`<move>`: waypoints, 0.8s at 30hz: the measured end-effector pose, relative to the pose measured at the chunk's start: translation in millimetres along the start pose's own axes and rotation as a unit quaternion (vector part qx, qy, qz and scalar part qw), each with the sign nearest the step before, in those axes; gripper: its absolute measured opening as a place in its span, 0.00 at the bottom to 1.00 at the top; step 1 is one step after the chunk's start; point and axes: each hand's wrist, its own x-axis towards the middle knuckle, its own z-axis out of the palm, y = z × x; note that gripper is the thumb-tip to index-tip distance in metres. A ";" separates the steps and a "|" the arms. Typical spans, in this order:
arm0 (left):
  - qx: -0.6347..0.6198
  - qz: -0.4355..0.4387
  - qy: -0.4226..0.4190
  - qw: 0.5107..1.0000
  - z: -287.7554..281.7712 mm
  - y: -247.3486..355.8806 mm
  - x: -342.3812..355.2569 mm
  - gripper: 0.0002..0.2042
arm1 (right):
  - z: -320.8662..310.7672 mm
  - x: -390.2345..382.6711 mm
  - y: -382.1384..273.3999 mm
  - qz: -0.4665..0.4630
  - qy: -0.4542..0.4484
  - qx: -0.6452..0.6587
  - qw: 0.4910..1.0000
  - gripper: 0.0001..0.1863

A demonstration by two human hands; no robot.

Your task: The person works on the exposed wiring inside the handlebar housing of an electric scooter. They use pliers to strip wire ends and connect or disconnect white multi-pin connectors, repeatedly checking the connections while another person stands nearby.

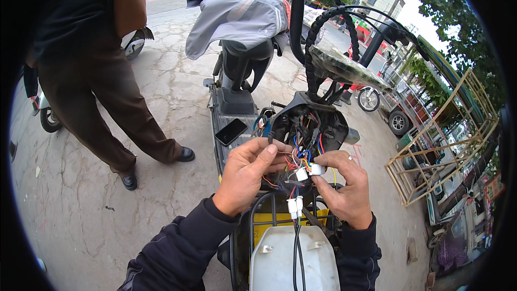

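Note:
An electric scooter (237, 102) stands in front of me with its black front housing (308, 124) opened, showing a tangle of red, blue, yellow and black wires (301, 153). My left hand (245, 175) pinches a bundle of these wires just left of the white plug connectors (308, 171). My right hand (344, 186) grips one white connector with thumb and forefinger. Two more white connectors (294, 206) hang lower on black cables over the front basket (269, 210).
A phone (231, 131) lies on the scooter's footboard. A grey jacket (237, 16) drapes the seat. A person in brown trousers (102, 91) stands to the left on cracked pavement. A yellow metal frame (447, 140) and parked vehicles are on the right.

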 end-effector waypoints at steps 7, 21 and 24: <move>0.009 0.024 -0.008 1.000 1.2 -3.6 0.7 0.10 | -5.7 -0.6 4.0 -0.008 0.020 0.024 0.999 0.14; 0.029 0.069 -0.013 0.997 4.3 -10.9 3.9 0.12 | -12.5 -6.1 13.8 0.038 0.007 0.051 0.998 0.13; 0.036 0.069 -0.010 0.997 6.2 -10.1 3.9 0.10 | -11.9 -7.9 16.3 0.062 0.015 0.086 0.994 0.14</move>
